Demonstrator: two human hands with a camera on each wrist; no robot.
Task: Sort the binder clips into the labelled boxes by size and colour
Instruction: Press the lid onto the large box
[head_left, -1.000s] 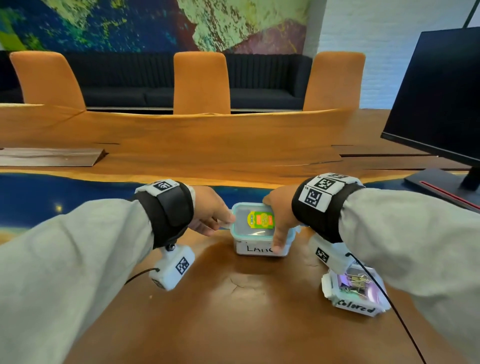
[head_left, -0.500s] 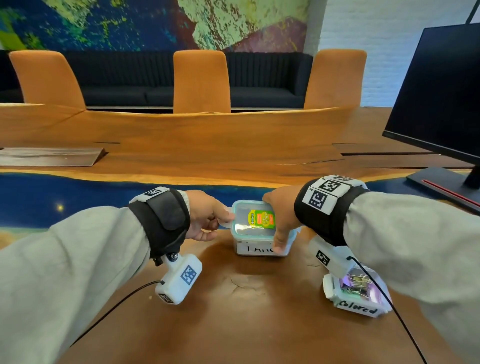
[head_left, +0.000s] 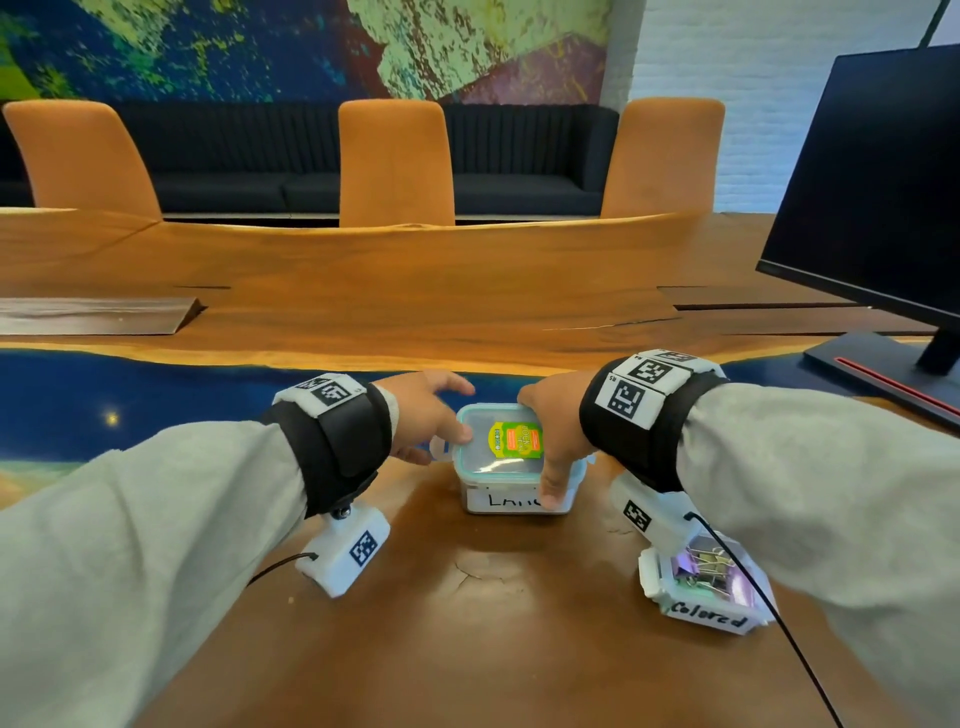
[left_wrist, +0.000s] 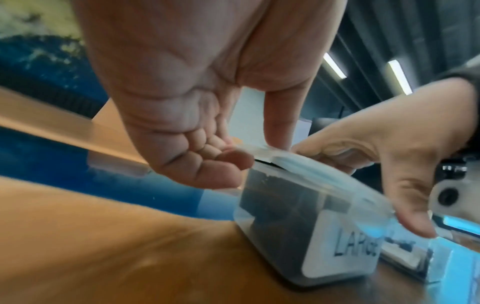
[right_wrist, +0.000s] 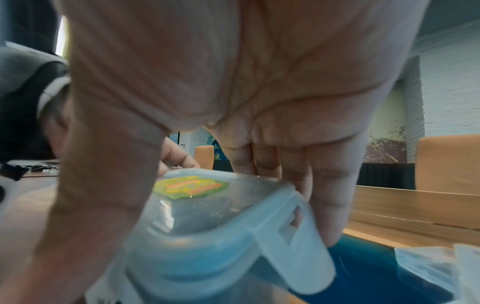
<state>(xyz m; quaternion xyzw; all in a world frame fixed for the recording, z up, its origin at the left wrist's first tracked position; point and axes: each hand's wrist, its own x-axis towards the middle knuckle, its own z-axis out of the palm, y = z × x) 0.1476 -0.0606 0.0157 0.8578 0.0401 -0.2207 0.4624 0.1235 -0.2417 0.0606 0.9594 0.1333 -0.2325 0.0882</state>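
Orange chairs (head_left: 396, 161) wait behind the bench (head_left: 467, 639). Both hands grip the big box (head_left: 511, 499): left hand (head_left: 423, 415) its lid flap, right hand (head_left: 553, 431) hiding its label's end.

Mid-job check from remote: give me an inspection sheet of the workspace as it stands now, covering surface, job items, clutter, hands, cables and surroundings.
Surface: wooden table with a blue inlay strip.
Job's things: LARGE box with its lid on and dark clips inside; Colored box open, holding clips.
Clutter: nothing seen.
Grippers: left hand pinches the lid's left latch tab; right hand grips the LARGE box across its right side.
Cables: black cable crosses the Colored box; another runs from the left wrist camera.
Surroundings: monitor, orange chairs, dark sofa, mural wall.
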